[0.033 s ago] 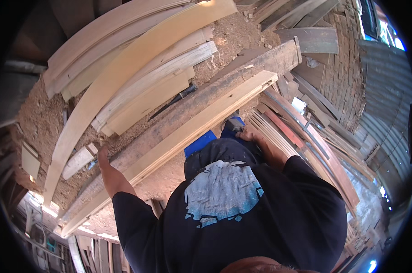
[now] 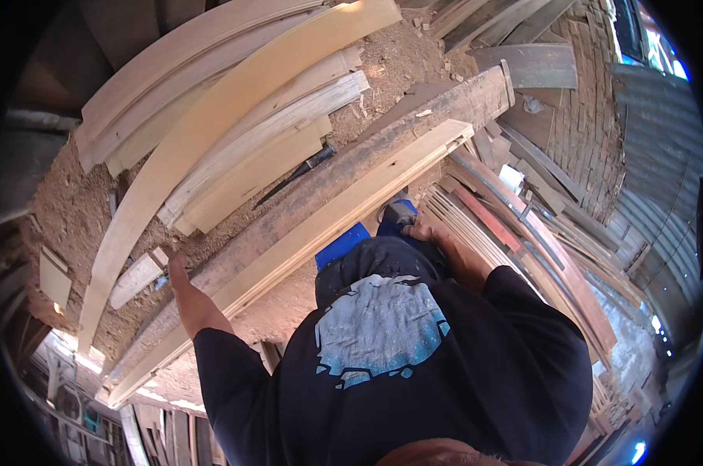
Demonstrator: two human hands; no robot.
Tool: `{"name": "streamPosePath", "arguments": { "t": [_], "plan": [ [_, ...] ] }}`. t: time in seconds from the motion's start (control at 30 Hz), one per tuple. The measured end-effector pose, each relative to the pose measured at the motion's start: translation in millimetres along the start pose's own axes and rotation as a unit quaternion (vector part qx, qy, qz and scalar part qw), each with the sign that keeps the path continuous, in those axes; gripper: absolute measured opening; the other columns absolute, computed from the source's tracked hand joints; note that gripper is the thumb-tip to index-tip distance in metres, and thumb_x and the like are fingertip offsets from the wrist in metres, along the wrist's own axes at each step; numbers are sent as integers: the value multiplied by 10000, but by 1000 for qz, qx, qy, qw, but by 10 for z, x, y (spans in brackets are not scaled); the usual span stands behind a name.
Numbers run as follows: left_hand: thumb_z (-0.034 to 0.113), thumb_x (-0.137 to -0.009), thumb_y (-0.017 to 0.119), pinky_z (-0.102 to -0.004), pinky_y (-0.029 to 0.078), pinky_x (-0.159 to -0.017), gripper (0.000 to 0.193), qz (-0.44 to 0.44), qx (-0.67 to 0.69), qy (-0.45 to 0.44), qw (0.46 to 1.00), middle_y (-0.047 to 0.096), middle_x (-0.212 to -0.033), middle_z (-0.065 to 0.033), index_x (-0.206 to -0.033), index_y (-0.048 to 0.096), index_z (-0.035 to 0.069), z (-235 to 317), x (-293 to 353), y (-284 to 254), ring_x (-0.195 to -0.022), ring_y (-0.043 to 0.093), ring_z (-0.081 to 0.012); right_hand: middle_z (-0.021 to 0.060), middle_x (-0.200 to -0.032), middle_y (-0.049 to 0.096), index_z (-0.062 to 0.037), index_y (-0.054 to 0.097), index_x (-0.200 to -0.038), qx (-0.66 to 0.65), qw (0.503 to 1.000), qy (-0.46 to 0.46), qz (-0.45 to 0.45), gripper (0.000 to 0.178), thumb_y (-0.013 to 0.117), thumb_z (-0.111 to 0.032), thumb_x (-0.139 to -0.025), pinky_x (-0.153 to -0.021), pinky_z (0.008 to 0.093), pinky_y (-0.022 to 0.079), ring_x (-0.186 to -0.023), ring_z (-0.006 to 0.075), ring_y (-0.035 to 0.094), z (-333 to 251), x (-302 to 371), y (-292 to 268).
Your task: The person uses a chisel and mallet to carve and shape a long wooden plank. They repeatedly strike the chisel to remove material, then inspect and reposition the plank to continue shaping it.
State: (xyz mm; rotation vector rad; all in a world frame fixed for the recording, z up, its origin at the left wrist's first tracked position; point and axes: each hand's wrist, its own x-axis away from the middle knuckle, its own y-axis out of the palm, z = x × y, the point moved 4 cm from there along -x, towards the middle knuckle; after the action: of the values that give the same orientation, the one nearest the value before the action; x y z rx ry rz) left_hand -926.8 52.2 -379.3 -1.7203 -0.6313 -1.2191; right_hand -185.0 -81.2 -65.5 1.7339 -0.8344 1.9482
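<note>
My left arm reaches out to the left, and my left hand [image 2: 178, 268] is at the far side of a thick, weathered beam [image 2: 475, 97], near a short wood block [image 2: 138, 279]. Its fingers are too dark and foreshortened to read. A pale stack of boards [image 2: 359, 186] lies along the near side of that beam. Close in front of my body, my right hand [image 2: 423, 230] is closed on a blue and black power tool [image 2: 399, 213], beside the stack's near edge. My torso and dark shirt hide most of the tool. A flat blue surface [image 2: 342, 245] shows left of it.
Long curved planks [image 2: 165, 147] lie on sawdust-covered ground [image 2: 79, 206] beyond the beam. A dark tapered tool [image 2: 301, 171] rests by the beam's far side. To the right are stacked timber strips [image 2: 553, 256], a white container [image 2: 511, 179] and corrugated metal sheeting [image 2: 662, 155].
The view has shifted very slightly. Both hands, the power tool and the boards hold the same places.
</note>
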Motion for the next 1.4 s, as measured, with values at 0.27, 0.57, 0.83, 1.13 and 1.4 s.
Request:
{"name": "streamPosePath", "arguments": {
  "t": [0.27, 0.57, 0.83, 1.13, 1.4],
  "plan": [
    [302, -866, 742, -423, 468, -565, 617, 41, 96, 110, 989, 587, -1089, -152, -1391, 443, 178, 884, 1173, 250, -768, 548, -273, 189, -966, 737, -5, 720, -1072, -126, 985, -84, 81, 458, 721, -409, -856, -789, 424, 533, -890, 307, 698, 478, -405, 324],
    [311, -925, 649, -387, 518, -665, 624, 125, 312, 172, 926, 568, -1099, -115, -1457, 351, 182, 1136, 3129, 857, -851, 549, -252, 46, -689, 614, -30, 640, -836, -514, 853, -71, 64, 254, 728, -264, -877, -539, 316, 464, -575, 144, 572, 899, -429, 374],
    [160, -951, 638, -304, 499, -694, 265, -38, 148, 533, 832, 575, -919, -23, -1157, 480, 110, 2131, 5037, 2452, -787, 563, -131, 50, -734, 662, -40, 620, -910, -672, 698, -235, 79, 232, 726, -244, -880, -552, 282, 505, -599, 118, 617, 1412, -14, 83],
    [133, -950, 601, -334, 477, -719, 177, -290, -188, 659, 668, 520, -853, -47, -1034, 459, 68, 1971, 6748, 5076, -788, 515, -147, 89, -909, 716, -10, 637, -970, -696, 565, -357, 263, 334, 794, -282, -855, -692, 291, 549, -784, 145, 688, 1980, 505, -391],
    [244, -901, 754, -420, 461, -1012, 650, -430, -405, 624, 512, 586, -1261, -210, -1371, 392, -21, 1856, 7020, 5991, -1179, 575, -295, 56, -728, 696, -6, 724, -835, -706, 542, -292, 349, 152, 737, -156, -813, -586, 289, 513, -644, 125, 648, 2890, 369, 149]
  ]
}}
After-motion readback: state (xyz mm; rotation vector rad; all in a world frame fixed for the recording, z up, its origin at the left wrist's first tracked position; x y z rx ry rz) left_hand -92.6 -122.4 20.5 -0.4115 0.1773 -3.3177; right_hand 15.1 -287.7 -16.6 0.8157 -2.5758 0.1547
